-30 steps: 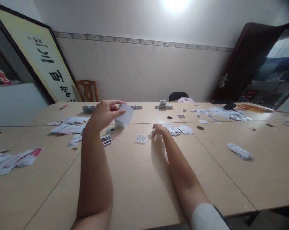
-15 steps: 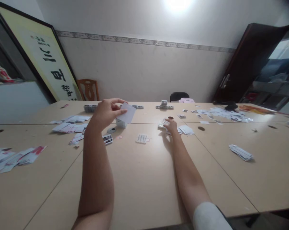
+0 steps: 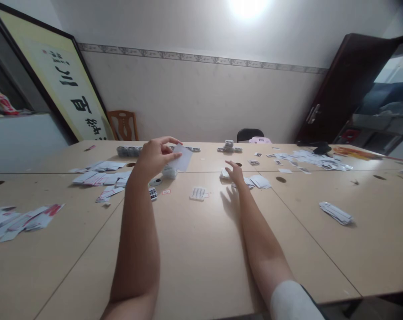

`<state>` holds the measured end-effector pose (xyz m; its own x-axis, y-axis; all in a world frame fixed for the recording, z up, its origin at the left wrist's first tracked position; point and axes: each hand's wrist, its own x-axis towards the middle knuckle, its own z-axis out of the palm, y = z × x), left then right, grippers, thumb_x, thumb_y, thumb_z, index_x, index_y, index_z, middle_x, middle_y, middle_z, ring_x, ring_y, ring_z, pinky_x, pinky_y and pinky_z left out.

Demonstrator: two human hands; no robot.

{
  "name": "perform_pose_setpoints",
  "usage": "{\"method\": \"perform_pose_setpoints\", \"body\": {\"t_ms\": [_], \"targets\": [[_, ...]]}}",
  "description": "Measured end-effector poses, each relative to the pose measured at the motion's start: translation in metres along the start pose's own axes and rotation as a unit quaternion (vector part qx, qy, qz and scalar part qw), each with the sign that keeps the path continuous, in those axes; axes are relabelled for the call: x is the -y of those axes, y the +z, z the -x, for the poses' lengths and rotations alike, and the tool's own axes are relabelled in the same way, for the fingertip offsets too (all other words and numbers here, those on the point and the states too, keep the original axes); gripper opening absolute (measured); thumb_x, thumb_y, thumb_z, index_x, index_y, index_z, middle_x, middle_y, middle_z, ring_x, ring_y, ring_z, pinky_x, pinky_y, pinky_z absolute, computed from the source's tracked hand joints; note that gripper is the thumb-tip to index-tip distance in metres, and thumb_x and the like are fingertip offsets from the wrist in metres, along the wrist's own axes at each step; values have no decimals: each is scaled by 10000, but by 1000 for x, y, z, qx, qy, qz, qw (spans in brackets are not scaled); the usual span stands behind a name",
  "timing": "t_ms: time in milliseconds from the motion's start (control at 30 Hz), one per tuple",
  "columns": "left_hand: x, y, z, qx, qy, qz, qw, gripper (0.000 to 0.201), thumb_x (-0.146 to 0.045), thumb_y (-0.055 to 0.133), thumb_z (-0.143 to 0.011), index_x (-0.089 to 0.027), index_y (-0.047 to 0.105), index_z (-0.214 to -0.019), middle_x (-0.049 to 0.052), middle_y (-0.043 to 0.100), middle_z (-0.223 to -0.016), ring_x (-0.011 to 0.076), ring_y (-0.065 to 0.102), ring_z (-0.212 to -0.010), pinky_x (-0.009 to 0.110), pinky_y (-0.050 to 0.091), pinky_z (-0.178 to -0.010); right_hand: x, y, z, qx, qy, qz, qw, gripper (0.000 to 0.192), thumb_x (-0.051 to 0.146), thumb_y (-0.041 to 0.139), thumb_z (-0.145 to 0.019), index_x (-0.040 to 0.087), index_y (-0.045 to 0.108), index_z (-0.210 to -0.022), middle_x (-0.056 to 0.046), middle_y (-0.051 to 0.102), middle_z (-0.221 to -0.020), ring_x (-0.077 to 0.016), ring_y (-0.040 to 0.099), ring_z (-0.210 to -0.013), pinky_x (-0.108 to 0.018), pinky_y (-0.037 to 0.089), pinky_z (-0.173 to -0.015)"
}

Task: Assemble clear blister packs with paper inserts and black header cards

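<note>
Between the thumb and fingers of my left hand (image 3: 156,155) is a pale, thin square card (image 3: 182,158), held up above the table. Partly behind it stands a small whitish stack (image 3: 170,172). My right hand (image 3: 235,172) has its fingers apart and holds nothing. It hovers over a small stack of white pieces (image 3: 224,174), with white cards (image 3: 259,181) lying just to its right. On the table between my arms lies a white pad with dark slanted marks (image 3: 198,193). A round white object with a dark centre (image 3: 155,182) sits below my left hand.
White and red paper sleeves (image 3: 98,178) lie at the left, more (image 3: 31,220) nearer. Grey stacks (image 3: 128,151) and another stacked group (image 3: 229,146) stand along the far side. Scattered papers (image 3: 311,159) and a bundle of white strips (image 3: 336,213) are at the right.
My right hand has let go of the white stack and lifted, its fingers spreading. My left hand has shifted slightly right with the card.
</note>
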<state>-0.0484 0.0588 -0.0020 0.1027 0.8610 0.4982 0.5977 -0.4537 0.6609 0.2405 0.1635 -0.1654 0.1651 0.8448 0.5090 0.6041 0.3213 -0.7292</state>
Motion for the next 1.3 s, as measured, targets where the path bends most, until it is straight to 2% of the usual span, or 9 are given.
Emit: {"method": "perform_pose_setpoints", "body": {"t_ms": [167,233,300,400,500,633,800,1033,1300], "targets": [[-6,25,-6,-30,103,-60,992,209,-196,720,-807,-213,726,-1015,-28,632,-633,135,564,-586,275,407,-616,72,-34,-24,61,4,-159,985,372,475,520,-902,177,705,-1026,-119,759,-1067,-224,752,-874,-361,606,-761],[-10,34,-7,-46,140,-88,985,207,-177,695,-829,-208,726,-1032,-26,637,-641,129,566,-580,272,417,-630,105,-46,-15,115,-13,-212,970,386,535,564,-901,181,715,-930,-102,771,-943,-189,755,-750,-286,597,-650],[-14,40,-6,-67,170,-113,977,214,-186,672,-855,-209,725,-1061,-27,645,-650,123,561,-571,270,419,-636,134,-55,-3,216,-2,-291,932,449,606,641,-866,165,711,-820,-110,757,-855,-182,741,-666,-259,576,-573],[-20,45,-3,-85,210,-138,964,223,-226,649,-891,-221,730,-1098,-26,662,-659,117,545,-551,265,407,-615,157,-61,12,236,5,-343,909,489,648,679,-841,162,727,-835,-102,752,-827,-175,737,-640,-246,571,-553],[-23,48,0,-66,258,-129,955,230,-206,647,-897,-241,748,-1100,-23,694,-694,108,547,-543,255,408,-590,159,-61,20,205,19,-391,897,468,633,681,-852,169,734,-879,-102,759,-843,-181,747,-678,-255,591,-591],[-23,54,2,-54,310,-121,941,221,-158,647,-890,-252,770,-1047,1,751,-871,99,570,-573,260,450,-613,151,-58,23,222,63,-442,867,411,572,759,-804,166,743,-858,-93,756,-813,-178,745,-689,-277,626,-665],[-22,59,2,-42,339,-98,935,236,-97,658,-864,-235,773,-1017,27,762,-986,153,678,-814,291,507,-729,147,-55,23,230,106,-494,832,248,397,772,-786,154,731,-816,-79,750,-766,-156,729,-656,-268,629,-689],[-29,54,4,-22,289,23,957,88,-263,708,-889,-218,770,-934,16,745,-850,137,660,-745,293,518,-733,152,-59,25,207,87,-494,840,226,361,796,-729,183,668,-782,-19,713,-714,-158,725,-614,-271,615,-629],[-28,51,3,-44,261,-19,964,104,-279,723,-858,-186,708,-815,48,733,-889,173,660,-818,321,530,-775,156,-67,29,209,69,-457,862,285,403,833,-711,204,654,-809,-15,729,-757,-187,759,-697,-264,594,-617]]}}
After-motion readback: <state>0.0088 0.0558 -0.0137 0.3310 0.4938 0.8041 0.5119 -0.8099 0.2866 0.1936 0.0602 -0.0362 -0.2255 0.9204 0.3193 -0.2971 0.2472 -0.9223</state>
